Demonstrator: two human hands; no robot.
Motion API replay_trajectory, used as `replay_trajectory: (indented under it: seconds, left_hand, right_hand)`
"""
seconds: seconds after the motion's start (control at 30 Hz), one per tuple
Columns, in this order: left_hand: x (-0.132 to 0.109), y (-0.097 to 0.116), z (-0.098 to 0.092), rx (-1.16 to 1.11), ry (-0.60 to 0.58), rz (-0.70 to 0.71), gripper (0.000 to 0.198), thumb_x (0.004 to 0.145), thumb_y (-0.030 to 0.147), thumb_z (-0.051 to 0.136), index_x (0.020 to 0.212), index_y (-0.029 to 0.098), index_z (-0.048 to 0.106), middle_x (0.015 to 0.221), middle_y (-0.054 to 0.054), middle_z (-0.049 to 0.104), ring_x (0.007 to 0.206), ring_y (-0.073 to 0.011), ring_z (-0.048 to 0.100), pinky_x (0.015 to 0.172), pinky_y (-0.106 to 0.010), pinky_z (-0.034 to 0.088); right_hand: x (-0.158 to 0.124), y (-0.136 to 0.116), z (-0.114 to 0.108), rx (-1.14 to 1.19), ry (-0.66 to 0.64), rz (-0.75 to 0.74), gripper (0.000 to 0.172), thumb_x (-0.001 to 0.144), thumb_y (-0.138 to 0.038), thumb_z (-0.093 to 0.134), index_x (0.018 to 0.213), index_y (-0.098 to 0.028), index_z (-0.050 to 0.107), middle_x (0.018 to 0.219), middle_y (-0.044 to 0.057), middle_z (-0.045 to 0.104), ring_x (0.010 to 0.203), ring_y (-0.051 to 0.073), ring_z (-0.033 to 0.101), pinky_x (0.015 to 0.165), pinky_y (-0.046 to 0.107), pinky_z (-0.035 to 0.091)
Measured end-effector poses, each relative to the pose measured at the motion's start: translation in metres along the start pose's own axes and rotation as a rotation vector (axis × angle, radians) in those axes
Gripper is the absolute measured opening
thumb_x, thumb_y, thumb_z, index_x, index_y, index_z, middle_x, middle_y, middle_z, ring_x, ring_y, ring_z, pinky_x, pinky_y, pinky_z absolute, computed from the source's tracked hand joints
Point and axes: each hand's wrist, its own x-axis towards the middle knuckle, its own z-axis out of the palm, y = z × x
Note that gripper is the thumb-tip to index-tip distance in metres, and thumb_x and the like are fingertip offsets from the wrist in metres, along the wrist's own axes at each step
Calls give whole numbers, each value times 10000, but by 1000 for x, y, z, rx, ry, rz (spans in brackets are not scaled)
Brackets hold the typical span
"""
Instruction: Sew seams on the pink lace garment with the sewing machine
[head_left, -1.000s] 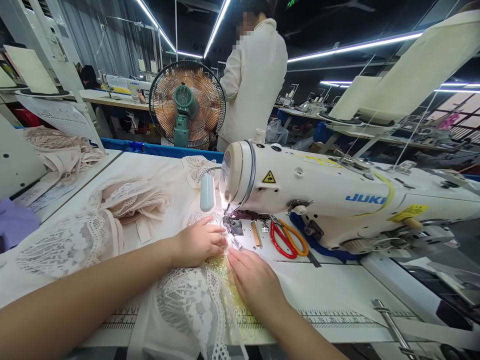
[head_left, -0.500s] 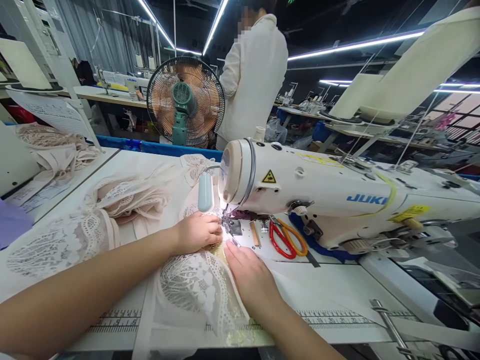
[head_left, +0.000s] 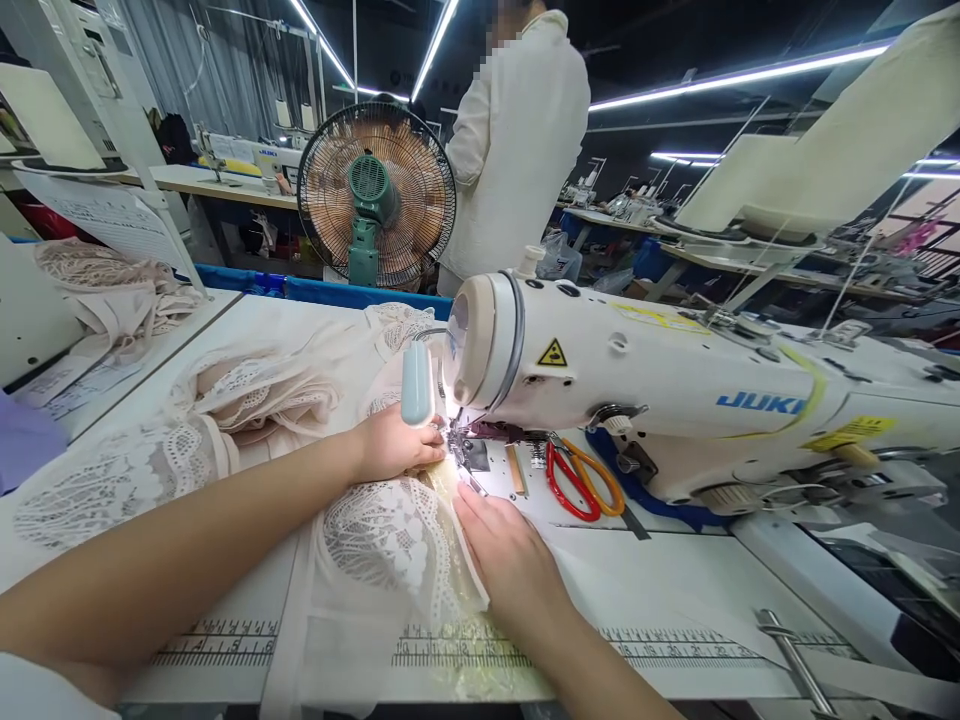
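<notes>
Beige lace bra pieces, one a lace cup, lie under the needle area of a white sewing machine. My left hand presses on the lace left of the presser foot, its fingers curled and closed on the fabric. Lower right, my right hand grips the fabric's edge with its fingers together; its thumb is hidden. A thin metal piece shows by its fingertips, its kind unclear. Yellowish shiny material runs down along the cup. A pale blue-grey lamp-like part hangs above my left hand.
Red-and-orange-handled scissors lie on the machine bed. More lace pieces are heaped at left. A ruler strip runs along the table's front. Behind the table stand a fan and a person in white.
The view has shifted slightly, so the machine sits a little further right. The fabric's lower edge by my right hand has moved up a little towards the needle. Both hands keep their hold.
</notes>
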Motion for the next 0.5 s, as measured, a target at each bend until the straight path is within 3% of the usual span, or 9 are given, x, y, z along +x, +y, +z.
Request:
replay_trajectory:
  seconds: [0.1, 0.27, 0.37, 0.5]
  left_hand:
    - [3, -4, -2, -17, 7, -30, 246, 853, 215, 520, 1052, 235, 663, 1134, -67, 656, 1135, -285, 501, 973, -457, 328]
    - [3, -11, -4, -131, 94, -186, 208, 839, 219, 531, 959, 310, 675, 1037, 11, 672, 1053, -218, 533, 966, -394, 358]
    - [-2, -9, -8, -120, 148, -211, 189, 846, 211, 522, 929, 288, 673, 1006, -3, 665, 1037, -218, 533, 970, -410, 354]
    - [-11, 13, -17, -102, 268, -175, 164, 831, 177, 518, 870, 220, 671, 956, -50, 654, 974, -211, 555, 891, -359, 416]
  right_hand:
    - [-1, 0, -1, 15, -64, 22, 700, 594, -32, 490, 1288, -115, 514, 1384, 62, 482, 1134, 285, 515, 928, 408, 477]
    - [-4, 3, 5, 28, -25, 15, 709, 587, -35, 459, 1288, -115, 513, 1385, 61, 482, 1144, 283, 506, 941, 422, 468]
    - [-5, 3, 8, 26, 50, -8, 598, 664, -56, 447, 1251, -115, 546, 1347, 74, 524, 1109, 285, 535, 906, 429, 491]
    - [-6, 8, 8, 73, 214, -51, 385, 833, -114, 378, 1133, -114, 619, 1199, 102, 636, 1041, 262, 583, 867, 416, 518]
